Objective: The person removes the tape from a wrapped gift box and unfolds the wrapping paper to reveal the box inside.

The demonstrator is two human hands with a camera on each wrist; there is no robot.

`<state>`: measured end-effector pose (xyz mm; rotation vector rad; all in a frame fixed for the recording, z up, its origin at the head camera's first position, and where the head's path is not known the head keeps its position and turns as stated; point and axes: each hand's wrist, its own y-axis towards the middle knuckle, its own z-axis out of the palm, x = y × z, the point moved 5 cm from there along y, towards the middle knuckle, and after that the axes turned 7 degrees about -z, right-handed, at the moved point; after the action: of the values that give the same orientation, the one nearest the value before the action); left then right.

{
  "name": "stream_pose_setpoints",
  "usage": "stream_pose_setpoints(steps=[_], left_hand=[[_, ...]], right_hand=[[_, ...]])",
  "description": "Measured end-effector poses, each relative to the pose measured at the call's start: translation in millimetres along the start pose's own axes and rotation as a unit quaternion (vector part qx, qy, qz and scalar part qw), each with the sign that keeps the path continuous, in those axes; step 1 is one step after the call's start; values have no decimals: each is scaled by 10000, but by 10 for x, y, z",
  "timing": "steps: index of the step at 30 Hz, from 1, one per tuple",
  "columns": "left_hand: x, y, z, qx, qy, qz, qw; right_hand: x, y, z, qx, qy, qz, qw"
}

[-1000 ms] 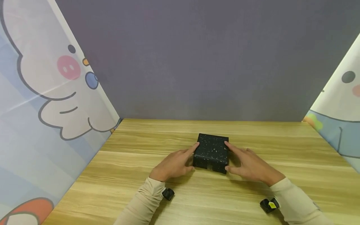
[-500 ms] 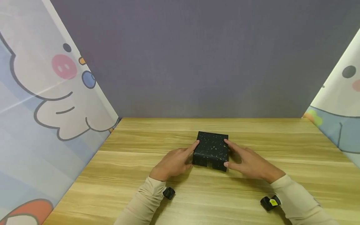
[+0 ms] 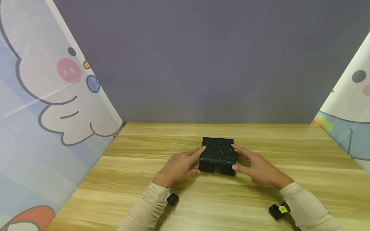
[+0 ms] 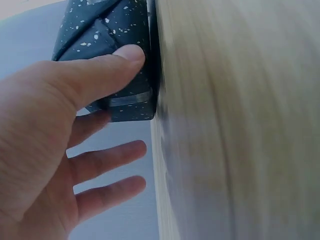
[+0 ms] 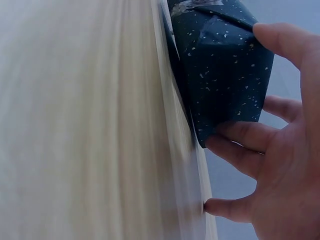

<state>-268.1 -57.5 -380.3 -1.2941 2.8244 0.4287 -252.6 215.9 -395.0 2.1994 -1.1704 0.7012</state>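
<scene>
A small flat box wrapped in black paper with pale speckles (image 3: 218, 152) lies on the wooden table. Clear tape shows on its near side, and folded, taped paper on its sides in both wrist views. My left hand (image 3: 177, 168) touches its left side, the index fingertip at the top edge and the thumb (image 4: 107, 72) against the wrapped side. Two of its other fingers stand out straight, off the box. On the right side, my right hand (image 3: 260, 168) touches with thumb and extended fingers; its thumb (image 5: 280, 40) meets an edge of the wrapping.
The wood-grain table (image 3: 144, 192) ends at a grey back panel (image 3: 202, 64). Cartoon-printed sheets flank it, a left sheet (image 3: 37, 134) and a right sheet (image 3: 351, 106). A black wrist device (image 3: 172, 199) sits at the left sleeve, another black device (image 3: 278, 211) at the right.
The box has turned slightly, so its near side faces me more squarely. Both hands stay at its sides, with the right hand shifted a little rightward. The head view also moves slightly.
</scene>
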Motion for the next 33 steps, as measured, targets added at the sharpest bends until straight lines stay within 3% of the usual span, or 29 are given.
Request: stream_pose_setpoints(steps=[4,9,20,33], left_hand=[[9,0,-7,10,-333,103,9994],[44,-5,8,153,-664,-61,9977],[45,13,9,175,-816,-351,9959],[29,48,-24,55,-1631,-720,9840]], right_hand=[[12,6,-6,-79,51,-47,9999],[20,5,-16,-293,110,-30,9995],[59,18,-125,-971,175,19,9951],[121,36,-129,-1163,381,-398,9917]])
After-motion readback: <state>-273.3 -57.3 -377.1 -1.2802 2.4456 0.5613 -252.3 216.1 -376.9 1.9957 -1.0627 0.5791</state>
